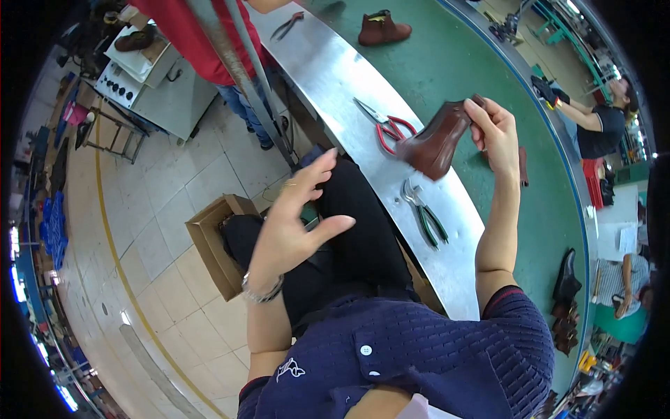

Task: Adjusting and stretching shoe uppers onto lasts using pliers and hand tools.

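Note:
Pinched at its top edge, a brown leather ankle boot [441, 142] hangs from my right hand [497, 133] above the metal-topped bench edge [363, 77]. The boot's toe points down and left and looks slightly blurred. My left hand [293, 223] is raised over my lap with its fingers apart and nothing in it. Under the boot lie red-handled scissors [388, 127] on the metal strip. Closer to me rest green-handled pliers [423, 213], below the boot's toe.
Beyond the metal strip runs a green conveyor belt [447, 63] carrying another brown boot [384, 29] and several dark shoes [567, 300]. A cardboard box [209, 244] stands by my legs. A person in red [202, 42] stands left of a metal post [244, 77]. Pincers [287, 25] lie farther along.

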`<state>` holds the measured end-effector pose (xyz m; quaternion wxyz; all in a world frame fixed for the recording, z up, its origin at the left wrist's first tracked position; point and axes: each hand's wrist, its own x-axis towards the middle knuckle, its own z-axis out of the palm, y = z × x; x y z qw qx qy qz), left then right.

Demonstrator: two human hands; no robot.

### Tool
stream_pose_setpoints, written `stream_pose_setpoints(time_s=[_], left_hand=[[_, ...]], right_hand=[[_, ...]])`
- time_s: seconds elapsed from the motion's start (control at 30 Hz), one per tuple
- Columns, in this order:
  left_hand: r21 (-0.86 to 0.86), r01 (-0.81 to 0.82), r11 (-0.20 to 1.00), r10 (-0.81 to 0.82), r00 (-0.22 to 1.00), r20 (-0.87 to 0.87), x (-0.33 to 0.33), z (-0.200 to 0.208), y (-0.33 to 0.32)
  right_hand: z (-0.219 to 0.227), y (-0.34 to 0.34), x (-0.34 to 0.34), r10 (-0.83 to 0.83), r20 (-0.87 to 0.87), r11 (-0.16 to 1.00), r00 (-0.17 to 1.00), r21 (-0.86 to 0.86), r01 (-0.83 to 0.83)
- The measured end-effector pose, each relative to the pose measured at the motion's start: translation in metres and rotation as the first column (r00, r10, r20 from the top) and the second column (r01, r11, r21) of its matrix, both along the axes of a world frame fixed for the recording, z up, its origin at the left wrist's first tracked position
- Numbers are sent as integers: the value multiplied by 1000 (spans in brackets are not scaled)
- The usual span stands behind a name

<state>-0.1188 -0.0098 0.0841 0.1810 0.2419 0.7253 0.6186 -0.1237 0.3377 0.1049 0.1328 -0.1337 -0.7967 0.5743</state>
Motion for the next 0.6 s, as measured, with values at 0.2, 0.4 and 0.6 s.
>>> stream_pose_setpoints(time_s=[0.2, 0.4, 0.6], left_hand=[[114, 226, 968, -231, 972, 37, 22, -56, 24], [206, -52, 977, 2, 972, 236, 67, -101, -18], [201, -158, 967, 89, 945, 314, 88, -116, -32]], right_hand=[[22, -105, 8, 424, 116, 891, 898, -230, -391], [-13, -171, -2, 592, 185, 796, 784, -281, -535], [-34, -190, -1, 686, 206, 720, 698, -336, -608]])
